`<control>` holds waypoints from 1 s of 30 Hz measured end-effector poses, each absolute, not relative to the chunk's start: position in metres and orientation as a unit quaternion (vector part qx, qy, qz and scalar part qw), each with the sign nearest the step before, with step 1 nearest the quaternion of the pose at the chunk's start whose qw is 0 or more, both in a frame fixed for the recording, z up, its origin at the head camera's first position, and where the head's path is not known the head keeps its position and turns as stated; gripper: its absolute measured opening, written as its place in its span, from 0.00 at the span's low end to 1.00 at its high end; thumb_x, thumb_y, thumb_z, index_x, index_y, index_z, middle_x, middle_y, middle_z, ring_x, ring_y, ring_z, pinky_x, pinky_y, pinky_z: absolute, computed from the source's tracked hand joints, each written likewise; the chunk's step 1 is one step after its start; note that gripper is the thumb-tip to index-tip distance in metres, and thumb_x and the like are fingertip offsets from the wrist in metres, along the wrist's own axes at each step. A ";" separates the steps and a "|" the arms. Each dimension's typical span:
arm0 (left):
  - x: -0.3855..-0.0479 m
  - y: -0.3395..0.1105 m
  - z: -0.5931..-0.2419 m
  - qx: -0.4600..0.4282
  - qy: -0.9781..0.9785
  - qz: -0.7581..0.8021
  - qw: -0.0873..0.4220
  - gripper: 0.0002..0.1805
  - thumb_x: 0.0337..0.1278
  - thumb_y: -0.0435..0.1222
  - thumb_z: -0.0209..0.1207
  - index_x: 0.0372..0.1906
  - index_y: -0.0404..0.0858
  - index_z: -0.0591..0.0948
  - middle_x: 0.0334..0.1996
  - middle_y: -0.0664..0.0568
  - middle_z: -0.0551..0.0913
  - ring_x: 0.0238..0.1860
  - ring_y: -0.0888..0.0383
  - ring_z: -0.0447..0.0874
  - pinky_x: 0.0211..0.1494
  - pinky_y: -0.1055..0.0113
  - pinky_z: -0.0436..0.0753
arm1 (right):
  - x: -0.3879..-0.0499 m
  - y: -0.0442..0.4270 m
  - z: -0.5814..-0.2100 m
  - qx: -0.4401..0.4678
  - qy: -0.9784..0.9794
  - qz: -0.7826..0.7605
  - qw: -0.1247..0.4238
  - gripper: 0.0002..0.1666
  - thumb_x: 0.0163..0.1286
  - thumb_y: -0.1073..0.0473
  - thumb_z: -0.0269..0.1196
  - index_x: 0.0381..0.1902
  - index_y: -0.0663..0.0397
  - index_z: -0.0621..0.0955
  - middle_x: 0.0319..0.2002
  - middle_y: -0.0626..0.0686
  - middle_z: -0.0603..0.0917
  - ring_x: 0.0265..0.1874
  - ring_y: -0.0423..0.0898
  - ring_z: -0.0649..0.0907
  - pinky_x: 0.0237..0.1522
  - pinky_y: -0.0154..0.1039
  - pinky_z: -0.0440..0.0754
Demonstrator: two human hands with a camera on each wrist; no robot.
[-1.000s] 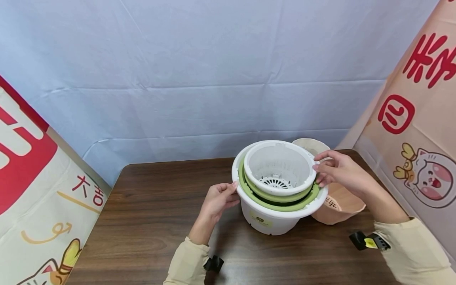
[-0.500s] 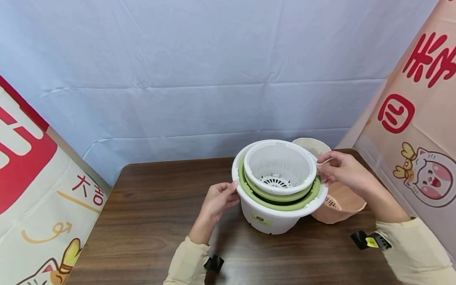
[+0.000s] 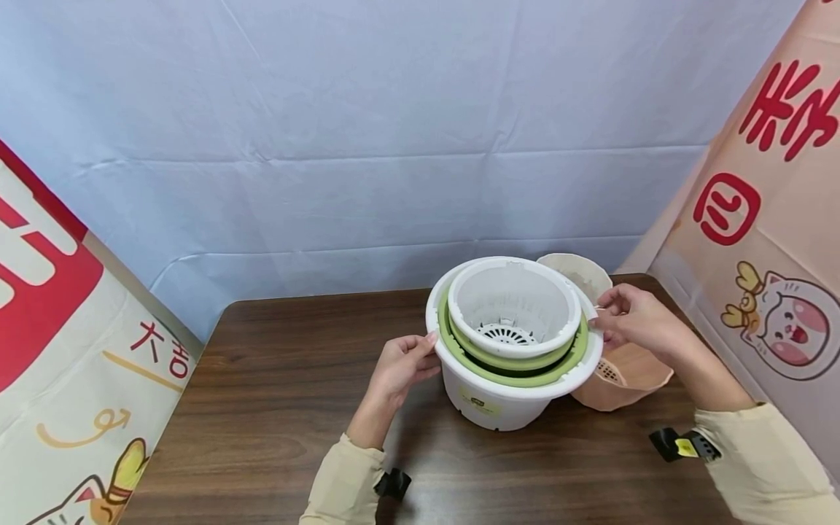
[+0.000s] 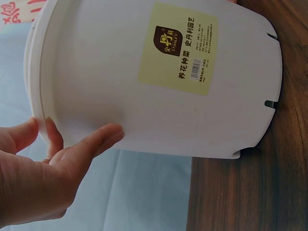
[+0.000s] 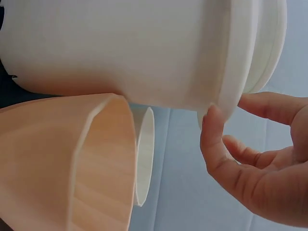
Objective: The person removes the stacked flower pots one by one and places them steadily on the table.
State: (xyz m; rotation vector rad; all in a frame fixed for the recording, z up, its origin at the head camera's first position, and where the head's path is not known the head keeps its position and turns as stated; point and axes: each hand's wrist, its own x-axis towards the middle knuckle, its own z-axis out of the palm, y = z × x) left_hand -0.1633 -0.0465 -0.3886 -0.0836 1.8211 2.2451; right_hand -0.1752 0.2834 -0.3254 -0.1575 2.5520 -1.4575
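Note:
A large white plastic flowerpot (image 3: 502,408) stands on the table with a yellow label (image 4: 180,48) on its side. Nested inside it are a green pot (image 3: 446,343) and, innermost, a smaller white pot (image 3: 515,299) with a slotted bottom. My left hand (image 3: 402,368) pinches the large pot's rim at the left. On the opposite side, my right hand (image 3: 636,321) pinches the rim between thumb and fingers, as the right wrist view shows. A small white flap (image 3: 593,312) sticks out by its fingertips; what it belongs to is unclear.
Against the large pot's right side lies a tilted pinkish-orange pot (image 3: 623,375) with holes in its bottom. A cream pot (image 3: 574,270) stands behind, partly hidden. The brown wooden table (image 3: 295,408) ends at a pale cloth backdrop (image 3: 361,182).
My right hand has shifted slightly right and away from the inner white pot's rim, and a white flap now shows at its fingertips. The left hand keeps its hold; the pots look still.

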 end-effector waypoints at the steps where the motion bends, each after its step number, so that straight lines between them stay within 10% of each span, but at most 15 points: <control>1: -0.163 -0.046 -0.389 -0.029 0.625 0.770 0.124 0.13 0.61 0.36 0.56 0.35 0.25 0.76 0.28 0.50 0.79 0.30 0.59 0.81 0.43 0.58 0.81 | -0.175 0.284 -0.326 -0.051 0.859 -0.499 0.103 0.22 0.61 0.70 0.57 0.47 0.79 0.61 0.31 0.58 0.73 0.21 0.44 0.80 0.26 0.40 0.83; 30: -0.162 -0.047 -0.388 -0.031 0.626 0.769 0.125 0.14 0.61 0.38 0.56 0.37 0.27 0.76 0.32 0.49 0.77 0.33 0.60 0.81 0.45 0.56 0.80 | -0.176 0.285 -0.334 -0.044 0.835 -0.530 0.141 0.25 0.63 0.71 0.53 0.52 0.85 0.60 0.30 0.55 0.77 0.24 0.44 0.81 0.29 0.40 0.83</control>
